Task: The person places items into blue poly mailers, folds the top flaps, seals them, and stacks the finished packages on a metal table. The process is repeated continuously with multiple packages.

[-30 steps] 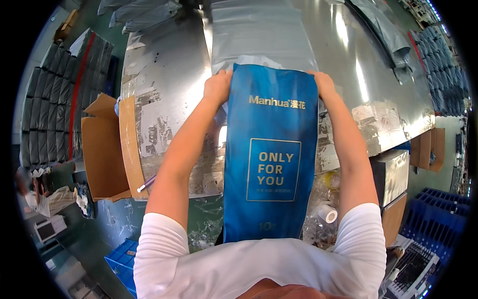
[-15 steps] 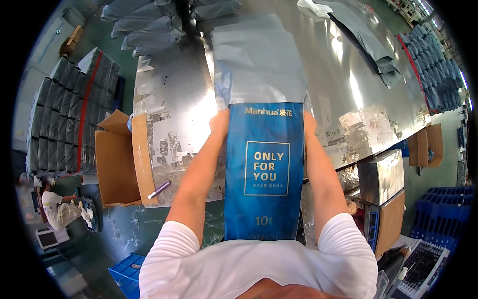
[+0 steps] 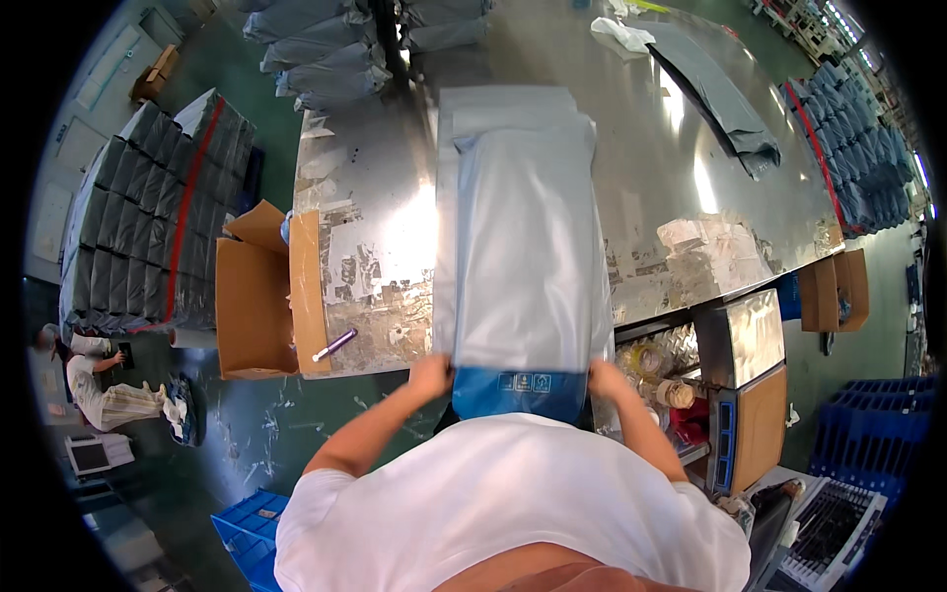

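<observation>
Your blue package (image 3: 521,403) sits in the lower middle of the frame, nearly all of it inside the grey bag (image 3: 525,247), with only a short strip of its near end showing just in front of your white shirt (image 3: 513,493). Your left hand (image 3: 430,378) appears clamped on the left edge of the bag's mouth and your right hand (image 3: 610,381) on the right edge, the two well apart with the blue strip between them; the fingertips are too small and soft to make out one by one. The bag lies along the metal table (image 3: 646,178), its long body filled out and its far end reaching toward the top of the frame, where you cannot tell whether the flat grey part is the bag's own end or another sheet beneath. By the look of it, the covering is mostly done: what remains is that last blue strip, and the mouth, which is not yet closed over it. More filled grey bags (image 3: 330,59) lie at the upper left of the frame, and a flat grey bag (image 3: 712,94) lies at the upper right, apart from yours.
</observation>
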A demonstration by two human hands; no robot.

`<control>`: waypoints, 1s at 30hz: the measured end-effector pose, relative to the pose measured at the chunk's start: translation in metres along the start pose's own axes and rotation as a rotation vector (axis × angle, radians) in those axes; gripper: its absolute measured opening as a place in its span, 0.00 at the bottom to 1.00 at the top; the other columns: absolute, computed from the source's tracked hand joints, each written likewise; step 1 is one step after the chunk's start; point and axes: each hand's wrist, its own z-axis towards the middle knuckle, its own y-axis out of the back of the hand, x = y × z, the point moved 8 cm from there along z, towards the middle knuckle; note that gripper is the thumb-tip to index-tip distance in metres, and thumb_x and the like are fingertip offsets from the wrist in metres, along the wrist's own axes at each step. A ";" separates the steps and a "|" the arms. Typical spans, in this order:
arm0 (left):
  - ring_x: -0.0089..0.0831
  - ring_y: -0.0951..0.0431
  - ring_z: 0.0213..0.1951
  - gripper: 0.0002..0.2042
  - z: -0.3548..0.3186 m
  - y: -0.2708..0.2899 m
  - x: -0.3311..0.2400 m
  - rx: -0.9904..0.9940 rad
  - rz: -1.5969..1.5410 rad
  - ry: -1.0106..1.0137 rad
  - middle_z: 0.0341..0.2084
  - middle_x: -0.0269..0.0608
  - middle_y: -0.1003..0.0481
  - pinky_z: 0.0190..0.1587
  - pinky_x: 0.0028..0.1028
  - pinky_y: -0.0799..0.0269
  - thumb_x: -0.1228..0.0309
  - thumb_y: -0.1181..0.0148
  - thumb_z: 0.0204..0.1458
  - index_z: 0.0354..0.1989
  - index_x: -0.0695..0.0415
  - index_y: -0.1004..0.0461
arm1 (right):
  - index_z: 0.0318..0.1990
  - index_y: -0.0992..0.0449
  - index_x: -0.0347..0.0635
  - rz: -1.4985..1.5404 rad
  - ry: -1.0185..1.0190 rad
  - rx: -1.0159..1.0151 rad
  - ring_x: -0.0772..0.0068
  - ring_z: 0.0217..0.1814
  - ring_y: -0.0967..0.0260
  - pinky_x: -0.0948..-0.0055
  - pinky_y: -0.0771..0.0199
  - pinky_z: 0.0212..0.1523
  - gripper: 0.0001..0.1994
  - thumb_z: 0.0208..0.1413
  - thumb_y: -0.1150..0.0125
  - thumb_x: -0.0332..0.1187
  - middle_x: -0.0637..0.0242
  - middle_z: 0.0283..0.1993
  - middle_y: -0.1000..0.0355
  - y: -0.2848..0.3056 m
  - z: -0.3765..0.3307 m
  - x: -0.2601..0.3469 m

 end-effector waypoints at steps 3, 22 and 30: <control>0.50 0.26 0.30 0.10 -0.042 -0.035 -0.003 0.228 -0.147 -0.145 0.25 0.52 0.26 0.33 0.41 0.30 0.63 0.44 0.39 0.25 0.56 0.24 | 0.39 0.27 0.33 0.239 0.315 -0.052 0.55 0.44 0.31 0.64 0.33 0.45 0.23 0.32 0.34 0.36 0.47 0.38 0.29 -0.046 -0.022 -0.010; 0.51 0.27 0.31 0.15 0.084 0.010 0.003 -0.132 -0.431 0.125 0.23 0.57 0.28 0.34 0.41 0.33 0.61 0.43 0.44 0.26 0.65 0.28 | 0.20 0.31 0.40 -0.097 0.249 -0.573 0.54 0.27 0.33 0.59 0.34 0.29 0.11 0.43 0.42 0.37 0.59 0.21 0.33 0.044 0.011 0.063; 0.51 0.26 0.27 0.13 0.096 0.019 0.007 -0.170 -0.548 0.116 0.20 0.57 0.28 0.30 0.38 0.33 0.65 0.42 0.42 0.26 0.66 0.29 | 0.44 0.30 0.36 -0.225 0.222 -0.507 0.49 0.49 0.36 0.55 0.37 0.49 0.23 0.48 0.49 0.46 0.47 0.44 0.32 0.074 0.179 0.155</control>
